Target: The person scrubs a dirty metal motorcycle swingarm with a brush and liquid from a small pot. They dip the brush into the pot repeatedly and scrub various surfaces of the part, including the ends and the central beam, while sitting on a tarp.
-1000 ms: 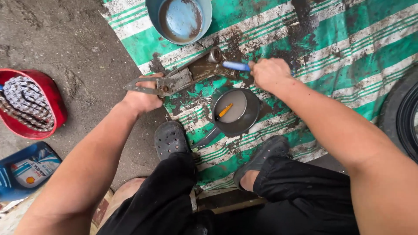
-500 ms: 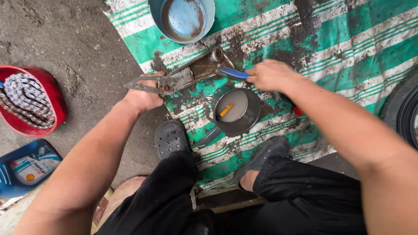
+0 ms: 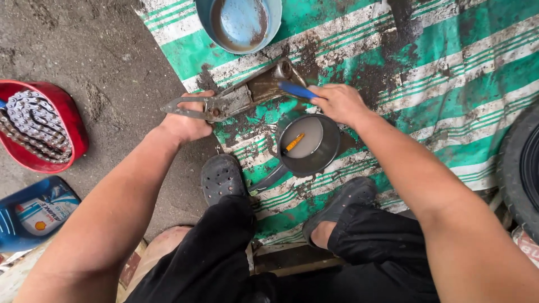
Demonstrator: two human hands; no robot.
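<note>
Bare concrete floor takes up the left of my view, and a green-and-white striped tarp point(image 3: 460, 73), smeared with dark grease, covers the rest. On the tarp lies a long, grimy grey metal bracket arm point(image 3: 236, 96), its long axis running from lower left up to a round boss at upper right. My left hand point(image 3: 185, 124) sits at the lower-left end, fingers curled shut around the flat forked tip and pinning it. My right hand point(image 3: 337, 104) is at the other end, fingers closed on a blue-handled brush point(image 3: 296, 90) whose head points up-left and touches the part just below the boss. So the part stretches between both hands, with the right hand nearer the dirty end.

Just below the part stands a dark round metal pan point(image 3: 311, 147) of cloudy liquid with a small orange object in it; a blue bowl point(image 3: 238, 22) sits at the top edge. On the floor to the left are a red basin holding a coiled drive chain point(image 3: 36, 130) and a blue oil jug point(image 3: 33, 214). A black tyre point(image 3: 519, 174) shows at right.

Against a second ago, the right hand has drawn nearer the pan and the brush handle now slants more steeply; the left hand's hold is unchanged.
</note>
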